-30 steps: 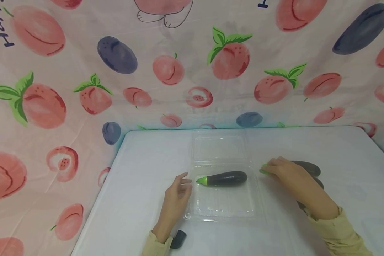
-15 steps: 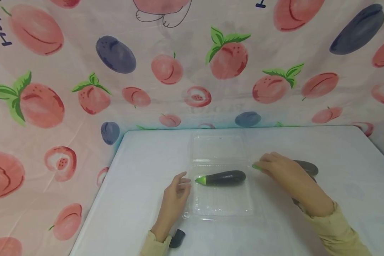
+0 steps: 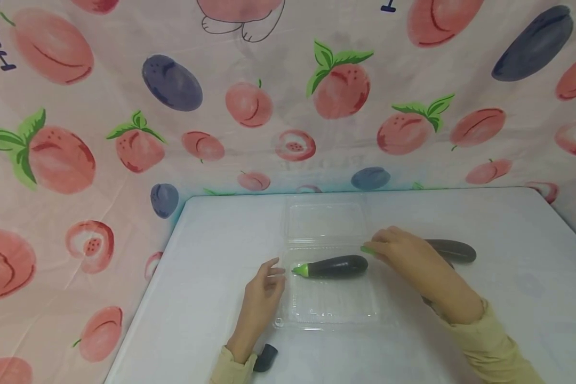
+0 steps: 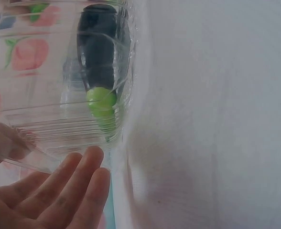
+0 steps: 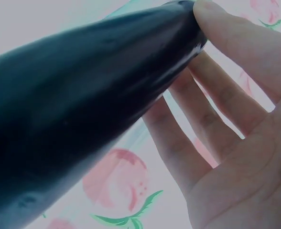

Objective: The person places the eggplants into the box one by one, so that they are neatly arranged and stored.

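Note:
A clear plastic clamshell box (image 3: 333,312) lies with its lid folded back, and one dark eggplant (image 3: 338,266) sits inside, its green stem to the left. My right hand (image 3: 408,258) pinches a second eggplant (image 5: 83,90) between thumb and fingers, above the box's right edge. Its green stem shows at the fingertips in the head view; most of its body is hidden beneath my hand and wrist. At the box's left edge is my left hand (image 3: 264,293), fingers (image 4: 85,176) loosely extended against the clear plastic, the thumb partly seen through it.
On the white table (image 3: 211,256), another eggplant (image 3: 453,250) lies to the right, partly behind my right hand; a dark edge beneath it may be one more. A small black object (image 3: 266,358) is at my left cuff. Fruit-print cloth (image 3: 249,53) stands behind the table.
My right hand has moved left with the eggplant, from right of the box to its right edge. My left hand stays in place. The whole view has shifted slightly.

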A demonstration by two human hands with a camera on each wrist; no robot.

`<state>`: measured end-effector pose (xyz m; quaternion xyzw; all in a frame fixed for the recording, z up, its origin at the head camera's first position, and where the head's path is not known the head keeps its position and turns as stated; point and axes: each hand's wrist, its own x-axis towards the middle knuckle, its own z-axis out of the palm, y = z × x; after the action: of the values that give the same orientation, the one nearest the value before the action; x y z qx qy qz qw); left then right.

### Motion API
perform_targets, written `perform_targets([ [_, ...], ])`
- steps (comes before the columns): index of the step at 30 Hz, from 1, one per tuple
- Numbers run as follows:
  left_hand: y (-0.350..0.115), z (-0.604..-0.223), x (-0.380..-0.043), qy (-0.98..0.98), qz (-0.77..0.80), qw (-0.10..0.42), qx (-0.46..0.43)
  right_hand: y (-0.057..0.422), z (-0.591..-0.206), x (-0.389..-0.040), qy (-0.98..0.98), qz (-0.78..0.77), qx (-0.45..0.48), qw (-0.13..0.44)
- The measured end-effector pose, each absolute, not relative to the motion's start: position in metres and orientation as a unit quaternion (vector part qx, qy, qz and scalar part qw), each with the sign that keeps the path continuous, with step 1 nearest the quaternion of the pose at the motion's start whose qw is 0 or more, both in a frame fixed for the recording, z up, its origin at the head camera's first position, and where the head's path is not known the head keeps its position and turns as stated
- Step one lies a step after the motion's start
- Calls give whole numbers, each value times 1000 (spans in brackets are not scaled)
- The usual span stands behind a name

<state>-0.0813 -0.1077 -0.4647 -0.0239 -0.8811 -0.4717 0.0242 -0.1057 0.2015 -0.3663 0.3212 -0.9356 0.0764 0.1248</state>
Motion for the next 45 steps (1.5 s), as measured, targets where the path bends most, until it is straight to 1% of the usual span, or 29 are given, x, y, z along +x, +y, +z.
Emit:
perform_targets([
  [9, -108, -465, -81, -880, -474, 21, -28, 187, -365, -104, -932, 80, 332, 124],
  [14, -108, -466, -81, -880, -473, 24, -28, 180, -366, -104, -924, 81, 347, 138],
  [20, -108, -465, -80, -880, -474, 27, -26, 172, -364, -104, -923, 91, 349, 130],
  [27, -108, -465, -79, -880, -474, 29, -28, 163, -364, -104, -913, 88, 372, 138],
  [30, -108, -465, -79, -881, -472, 28, -28, 158, -364, -105, -912, 79, 378, 135],
  [36, -108, -465, -81, -880, -473, 24, -28, 148, -364, -104, -918, 66, 375, 108],
  [45, -108, -465, -80, -882, -469, 26, -24, 136, -369, -106, -912, 69, 392, 104],
])
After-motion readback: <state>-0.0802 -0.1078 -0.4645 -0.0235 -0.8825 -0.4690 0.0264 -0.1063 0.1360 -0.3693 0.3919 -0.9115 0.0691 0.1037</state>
